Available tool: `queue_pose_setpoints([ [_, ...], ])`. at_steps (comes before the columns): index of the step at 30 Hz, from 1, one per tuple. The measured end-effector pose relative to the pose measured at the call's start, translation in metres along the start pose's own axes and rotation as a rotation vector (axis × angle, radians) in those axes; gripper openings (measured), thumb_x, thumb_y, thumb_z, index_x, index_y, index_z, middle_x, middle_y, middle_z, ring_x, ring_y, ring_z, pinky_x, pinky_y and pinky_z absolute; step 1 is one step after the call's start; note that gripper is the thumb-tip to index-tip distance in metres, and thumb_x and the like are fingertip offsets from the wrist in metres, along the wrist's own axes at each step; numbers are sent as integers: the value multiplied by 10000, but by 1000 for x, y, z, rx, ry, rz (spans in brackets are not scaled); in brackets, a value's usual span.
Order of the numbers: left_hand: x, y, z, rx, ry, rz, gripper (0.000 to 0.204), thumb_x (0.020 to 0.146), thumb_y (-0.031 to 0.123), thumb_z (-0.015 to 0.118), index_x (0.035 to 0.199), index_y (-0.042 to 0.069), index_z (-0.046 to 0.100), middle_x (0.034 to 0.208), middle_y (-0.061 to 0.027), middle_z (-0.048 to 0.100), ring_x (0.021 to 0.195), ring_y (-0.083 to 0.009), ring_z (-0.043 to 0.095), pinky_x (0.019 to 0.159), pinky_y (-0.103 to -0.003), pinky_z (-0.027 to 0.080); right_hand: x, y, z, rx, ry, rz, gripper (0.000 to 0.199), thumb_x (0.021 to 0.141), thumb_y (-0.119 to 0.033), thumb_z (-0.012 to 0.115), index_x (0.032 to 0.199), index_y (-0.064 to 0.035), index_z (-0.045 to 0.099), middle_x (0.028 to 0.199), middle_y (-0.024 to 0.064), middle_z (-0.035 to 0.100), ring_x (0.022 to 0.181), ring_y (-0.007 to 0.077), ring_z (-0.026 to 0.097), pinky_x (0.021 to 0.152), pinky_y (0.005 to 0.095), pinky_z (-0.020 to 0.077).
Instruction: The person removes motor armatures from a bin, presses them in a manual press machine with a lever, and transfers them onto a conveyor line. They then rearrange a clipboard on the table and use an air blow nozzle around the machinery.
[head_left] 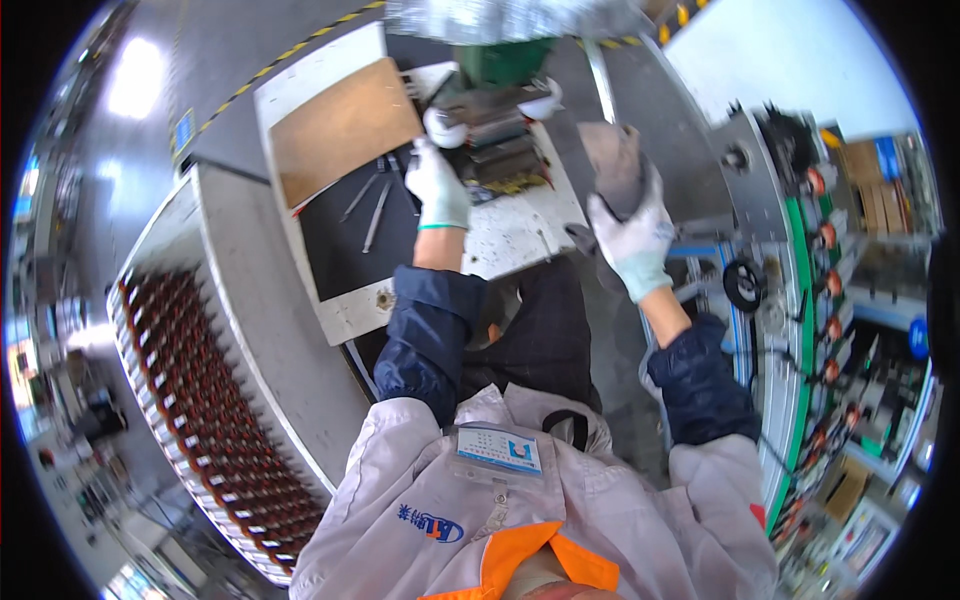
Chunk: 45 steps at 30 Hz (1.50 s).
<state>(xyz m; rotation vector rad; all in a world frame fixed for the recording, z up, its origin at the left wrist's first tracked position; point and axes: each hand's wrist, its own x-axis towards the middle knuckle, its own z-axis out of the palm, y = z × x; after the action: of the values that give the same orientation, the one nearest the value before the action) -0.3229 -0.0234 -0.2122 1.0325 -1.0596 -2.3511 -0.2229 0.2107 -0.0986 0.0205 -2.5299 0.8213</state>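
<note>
My right hand (634, 232), in a white glove, is raised to the right of the work table and grips a floppy brown-grey piece (612, 160). Motion blurs that piece, so I cannot tell whether it is cloth or abrasive sheet. Over the table is my left hand (438, 190), also gloved; its fingers are blurred, close beside a white round part (446, 130). A stack of dark flat pieces (505, 152) lies to its right, below a green block (503, 62). Another white round part (541, 100) sits at the stack's far right.
Thin metal tools (377, 215) lie on a black mat (335, 250) on the white table (355, 318), near a brown board (345, 130). At left stands a cabinet with rows of dark-red parts (205, 410). A green-edged machine line (800, 290) runs along the right.
</note>
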Motion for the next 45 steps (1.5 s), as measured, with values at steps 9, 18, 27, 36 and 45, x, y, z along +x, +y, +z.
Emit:
queue_pose_setpoints([
  [9,0,-9,-22,126,28,-168,434,1035,409,440,1053,20,632,860,-82,650,746,-172,598,685,-354,493,29,-79,-153,9,-282,-203,787,927,-324,665,1515,34,284,1524,226,381,1418,312,364,1181,424,261],
  [18,-42,8,-57,-46,-105,-393,405,1015,479,482,1045,84,566,898,-114,671,801,-291,695,742,-535,591,143,-33,-174,921,-270,368,451,965,-268,577,1315,11,526,1257,143,583,1114,212,553,934,348,461],
  [27,-162,22,-95,522,-592,-547,337,1016,385,553,957,66,641,854,-55,667,715,-164,650,627,-307,534,-60,-16,-32,391,-1210,229,932,734,-408,789,1461,16,389,1223,221,635,1131,310,612,1007,353,463],
  [36,-185,37,-51,744,-847,-257,299,1021,188,527,1061,-69,674,934,-82,714,828,-118,640,763,-253,503,67,91,-190,537,-224,523,274,822,-211,716,957,16,644,806,48,643,709,133,604,640,314,513],
  [45,-166,39,-123,826,-710,-297,237,994,145,548,1028,-58,665,912,-124,720,780,-176,691,722,-298,563,289,293,-216,171,727,765,800,758,-303,780,1357,75,407,1091,163,635,1008,253,625,901,347,497],
])
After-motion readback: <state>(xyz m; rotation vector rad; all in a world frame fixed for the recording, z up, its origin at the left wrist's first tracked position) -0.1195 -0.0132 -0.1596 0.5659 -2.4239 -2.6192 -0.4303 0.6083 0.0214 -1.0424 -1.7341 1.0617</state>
